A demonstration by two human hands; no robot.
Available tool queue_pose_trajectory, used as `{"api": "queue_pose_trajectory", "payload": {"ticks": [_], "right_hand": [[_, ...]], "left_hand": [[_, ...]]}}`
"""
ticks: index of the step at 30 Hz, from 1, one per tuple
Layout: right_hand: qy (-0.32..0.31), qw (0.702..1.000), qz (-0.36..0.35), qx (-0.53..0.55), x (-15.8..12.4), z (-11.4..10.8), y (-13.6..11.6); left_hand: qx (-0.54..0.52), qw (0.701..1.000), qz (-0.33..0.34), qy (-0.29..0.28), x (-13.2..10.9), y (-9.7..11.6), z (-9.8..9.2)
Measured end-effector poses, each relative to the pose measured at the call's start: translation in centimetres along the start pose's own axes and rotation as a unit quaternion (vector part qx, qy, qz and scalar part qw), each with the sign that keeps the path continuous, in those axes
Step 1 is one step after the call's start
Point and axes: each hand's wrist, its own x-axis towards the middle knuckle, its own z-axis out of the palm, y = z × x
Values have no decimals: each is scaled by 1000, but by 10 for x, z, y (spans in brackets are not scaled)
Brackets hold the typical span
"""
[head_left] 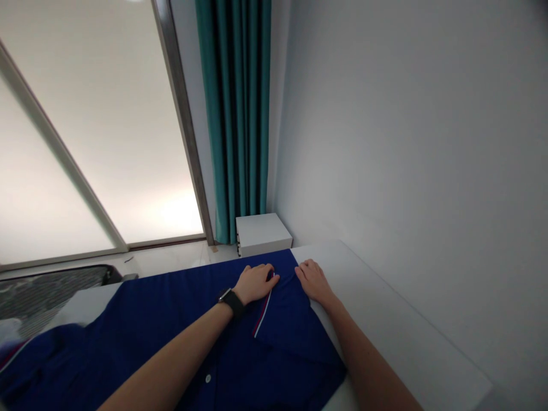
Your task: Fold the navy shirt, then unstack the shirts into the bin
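A dark blue shirt (166, 319) lies spread over a white surface, with one white button (208, 378) showing on it. Its sleeve is laid across the body, and the cuff edge carries a red and white striped trim (262, 315). At the top end of that trim, my left hand (256, 282) has its fingers curled and its thumb bent against the cloth, closed on the shirt. A dark watch sits on that wrist. My right hand (313, 279) grips the shirt's right edge with bent fingers, and a small crease runs from its fingertips. The undersides of both hands are hidden.
The white tabletop (385, 319) runs along the grey wall (406, 142) on the right. Beyond the far edge stands a small white cabinet (263, 230) below a green curtain (237, 120). Frosted sliding doors (115, 125) fill the left; a dark-rimmed grey patterned thing (47, 294) lies lower.
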Motion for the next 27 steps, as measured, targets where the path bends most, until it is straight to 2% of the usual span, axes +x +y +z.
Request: {"api": "queue_pose_trajectory", "payload": {"ticks": [5,9,15,23,27], "right_hand": [[8,1000,-5,-1,-1,0,-2],[8,1000,2,1,-1,2,0],[-2,1000,-4,27,0,3,7],[-1,998,-26,49,1,1,11],[7,999,-23,43,-2,-1,5]], "left_hand": [[14,1000,-11,-2,11,-5,8],[12,999,-24,21,7,-10,15],[52,996,-6,70,0,-8,25],[6,996,-18,84,2,-9,26],[-25,994,-50,95,3,-9,27]]}}
